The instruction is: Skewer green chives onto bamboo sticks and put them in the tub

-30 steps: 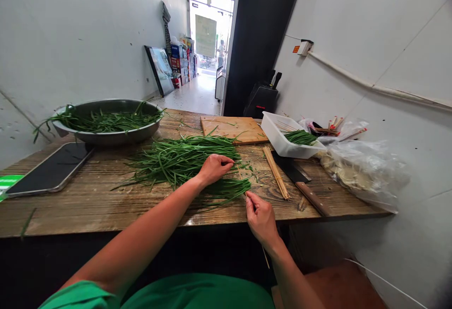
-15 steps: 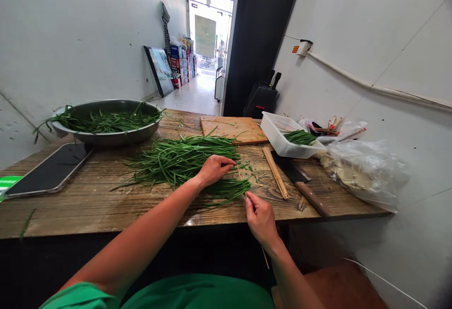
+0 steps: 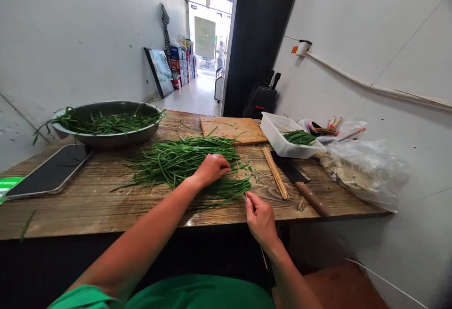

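Left hand (image 3: 213,169) has drawn off the skewer (image 3: 264,257), hold unclear; right hand (image 3: 260,215) pinches it by the front table edge (image 3: 116,225); threading greens (image 3: 183,156) seems underway, next needing aligned stems

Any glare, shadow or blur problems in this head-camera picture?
Head view: the doorway is washed out by bright light; same head view: deep shadow under the wooden tabletop, and the plastic bag looks soft while the right hand reads clearly.
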`<action>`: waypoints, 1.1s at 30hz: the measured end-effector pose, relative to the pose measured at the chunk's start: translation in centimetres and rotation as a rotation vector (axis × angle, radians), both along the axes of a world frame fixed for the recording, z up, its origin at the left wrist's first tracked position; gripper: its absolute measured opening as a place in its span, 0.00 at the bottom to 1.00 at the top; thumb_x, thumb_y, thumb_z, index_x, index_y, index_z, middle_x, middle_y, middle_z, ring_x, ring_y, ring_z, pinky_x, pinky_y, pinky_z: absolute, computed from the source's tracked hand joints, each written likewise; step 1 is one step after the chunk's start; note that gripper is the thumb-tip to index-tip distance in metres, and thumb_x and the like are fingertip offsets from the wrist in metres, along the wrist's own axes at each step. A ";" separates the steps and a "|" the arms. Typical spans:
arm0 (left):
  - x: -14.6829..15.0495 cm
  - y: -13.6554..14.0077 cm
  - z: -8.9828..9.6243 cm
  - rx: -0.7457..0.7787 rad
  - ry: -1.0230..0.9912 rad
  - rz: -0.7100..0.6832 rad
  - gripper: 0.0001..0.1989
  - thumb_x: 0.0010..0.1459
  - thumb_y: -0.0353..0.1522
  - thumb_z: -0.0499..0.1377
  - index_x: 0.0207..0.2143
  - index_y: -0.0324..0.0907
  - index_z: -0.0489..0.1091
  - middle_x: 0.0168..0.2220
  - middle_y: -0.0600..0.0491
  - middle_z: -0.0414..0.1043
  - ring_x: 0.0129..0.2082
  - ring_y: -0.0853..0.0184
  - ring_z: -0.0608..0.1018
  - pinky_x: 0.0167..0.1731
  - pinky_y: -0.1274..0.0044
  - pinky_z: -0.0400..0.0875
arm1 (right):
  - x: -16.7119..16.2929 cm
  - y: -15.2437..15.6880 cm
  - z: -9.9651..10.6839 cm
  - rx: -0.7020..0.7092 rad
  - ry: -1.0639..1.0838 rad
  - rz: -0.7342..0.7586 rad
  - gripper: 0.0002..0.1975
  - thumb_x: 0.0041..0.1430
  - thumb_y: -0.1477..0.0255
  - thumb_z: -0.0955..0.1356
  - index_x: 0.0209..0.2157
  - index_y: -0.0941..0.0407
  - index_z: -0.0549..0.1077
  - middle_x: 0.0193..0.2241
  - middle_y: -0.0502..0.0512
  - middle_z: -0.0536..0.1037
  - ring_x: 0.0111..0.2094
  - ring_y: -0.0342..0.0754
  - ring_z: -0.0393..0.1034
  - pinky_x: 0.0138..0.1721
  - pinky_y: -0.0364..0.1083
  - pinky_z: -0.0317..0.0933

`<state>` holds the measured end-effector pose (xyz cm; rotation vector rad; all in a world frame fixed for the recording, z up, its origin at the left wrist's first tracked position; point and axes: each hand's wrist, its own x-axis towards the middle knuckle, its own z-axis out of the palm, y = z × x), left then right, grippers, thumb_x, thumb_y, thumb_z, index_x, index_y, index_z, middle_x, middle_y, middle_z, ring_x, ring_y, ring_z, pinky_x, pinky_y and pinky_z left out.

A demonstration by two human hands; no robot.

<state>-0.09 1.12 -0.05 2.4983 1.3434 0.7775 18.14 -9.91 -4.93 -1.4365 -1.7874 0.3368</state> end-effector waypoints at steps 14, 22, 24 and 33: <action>0.7 -0.4 -0.7 0.104 0.454 0.049 0.08 0.52 0.28 0.52 0.25 0.37 0.69 0.29 0.46 0.69 0.36 0.60 0.70 0.39 0.69 0.58 | 0.1 0.1 -0.1 0.012 -0.007 0.009 0.16 0.57 0.71 0.58 0.41 0.60 0.72 0.31 0.57 0.78 0.27 0.47 0.73 0.25 0.41 0.63; 0.7 -0.5 -0.4 0.142 0.302 0.051 0.08 0.54 0.26 0.49 0.29 0.38 0.68 0.30 0.48 0.70 0.32 0.64 0.71 0.36 0.73 0.62 | 0.1 0.0 0.1 0.011 -0.019 0.010 0.16 0.57 0.71 0.58 0.41 0.60 0.73 0.31 0.58 0.78 0.24 0.46 0.72 0.25 0.42 0.63; 0.6 -0.3 -0.1 0.050 0.097 0.061 0.08 0.53 0.28 0.49 0.30 0.39 0.68 0.29 0.51 0.71 0.30 0.68 0.71 0.32 0.77 0.62 | 0.1 0.0 0.1 0.007 -0.010 0.019 0.16 0.57 0.71 0.58 0.41 0.60 0.72 0.31 0.58 0.78 0.24 0.46 0.72 0.25 0.41 0.63; 1.1 0.0 -0.1 -0.198 -0.310 0.045 0.11 0.51 0.33 0.51 0.31 0.37 0.71 0.25 0.55 0.70 0.24 0.73 0.69 0.25 0.82 0.62 | 0.1 0.1 -0.1 0.012 0.013 0.016 0.16 0.57 0.70 0.58 0.41 0.59 0.72 0.33 0.58 0.78 0.27 0.47 0.73 0.27 0.41 0.64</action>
